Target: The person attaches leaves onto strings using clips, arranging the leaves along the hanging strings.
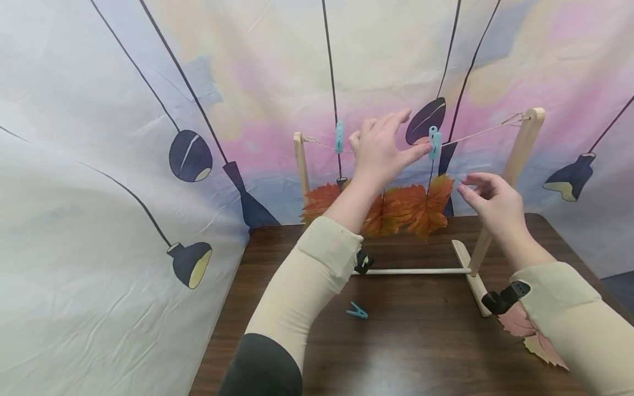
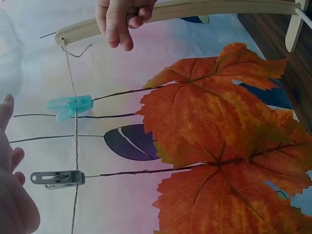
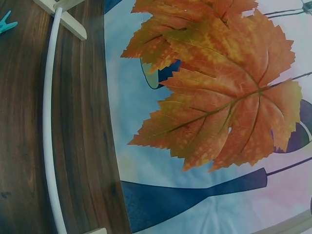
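Observation:
My left hand (image 1: 378, 148) is raised in front of the string with its fingers and thumb spread, holding nothing. Its thumb overlaps a blue clothespin (image 1: 435, 143) in the head view, but the left wrist view shows the hand (image 2: 17, 195) apart from the clothespins. That blue clothespin (image 2: 70, 105) and a grey one (image 2: 58, 179) hold leaf stems on the string. Orange maple leaves (image 1: 416, 206) hang below; one leaf (image 3: 239, 102) fills much of the right wrist view. My right hand (image 1: 495, 203) hovers right of the leaves, fingers loosely bent, with nothing visible in it.
A wooden frame (image 1: 520, 146) holds the string, with a white rod (image 1: 416, 271) along its base. Another blue clothespin (image 1: 339, 137) is on the string's left. A loose blue clothespin (image 1: 358, 311) lies on the brown table (image 1: 411, 341). Pinkish leaves (image 1: 517, 322) lie by my right forearm.

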Demonstrator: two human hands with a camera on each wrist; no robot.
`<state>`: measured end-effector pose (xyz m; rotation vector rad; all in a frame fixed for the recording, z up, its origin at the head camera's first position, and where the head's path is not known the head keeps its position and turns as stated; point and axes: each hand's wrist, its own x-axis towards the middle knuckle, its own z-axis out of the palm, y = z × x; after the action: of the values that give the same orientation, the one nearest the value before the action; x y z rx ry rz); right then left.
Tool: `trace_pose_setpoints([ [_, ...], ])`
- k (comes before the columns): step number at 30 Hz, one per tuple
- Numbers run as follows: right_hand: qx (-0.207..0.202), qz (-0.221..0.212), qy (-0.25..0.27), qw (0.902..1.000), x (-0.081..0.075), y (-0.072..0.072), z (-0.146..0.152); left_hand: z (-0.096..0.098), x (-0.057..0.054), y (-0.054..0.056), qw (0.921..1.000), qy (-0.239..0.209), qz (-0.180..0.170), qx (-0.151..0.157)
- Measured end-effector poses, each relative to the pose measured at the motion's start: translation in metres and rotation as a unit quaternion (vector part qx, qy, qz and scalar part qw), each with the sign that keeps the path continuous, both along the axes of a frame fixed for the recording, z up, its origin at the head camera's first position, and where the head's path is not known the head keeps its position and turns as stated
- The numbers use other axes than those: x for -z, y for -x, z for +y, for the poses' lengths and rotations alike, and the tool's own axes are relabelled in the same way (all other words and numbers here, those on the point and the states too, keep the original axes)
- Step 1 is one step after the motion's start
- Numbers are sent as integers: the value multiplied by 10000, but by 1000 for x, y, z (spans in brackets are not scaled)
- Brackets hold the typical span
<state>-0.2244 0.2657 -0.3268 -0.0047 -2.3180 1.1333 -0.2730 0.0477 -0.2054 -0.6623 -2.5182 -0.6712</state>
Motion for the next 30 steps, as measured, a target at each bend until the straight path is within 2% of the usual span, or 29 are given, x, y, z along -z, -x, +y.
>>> trace_pose_setpoints([
  [6, 149, 279, 77, 9995, 6, -3, 4, -3, 7, -4, 9992, -132, 220, 315],
  [13, 233, 366, 24, 9991, 14, -9, 7, -11, 21, -7, 9948, -597, 226, 798],
  [18, 213, 317, -42, 9993, 19, -14, 9, -16, 35, -8, 9911, -803, 251, 1029],
  [22, 261, 309, -75, 9992, 24, -17, 12, -19, 49, -7, 9890, -730, 435, 1207],
  [24, 260, 324, -83, 9991, 26, -17, 13, -21, 55, -6, 9877, -759, 519, 1265],
  [30, 328, 245, -140, 9991, 29, -19, 16, -25, 67, -5, 9869, -938, 400, 1250],
])
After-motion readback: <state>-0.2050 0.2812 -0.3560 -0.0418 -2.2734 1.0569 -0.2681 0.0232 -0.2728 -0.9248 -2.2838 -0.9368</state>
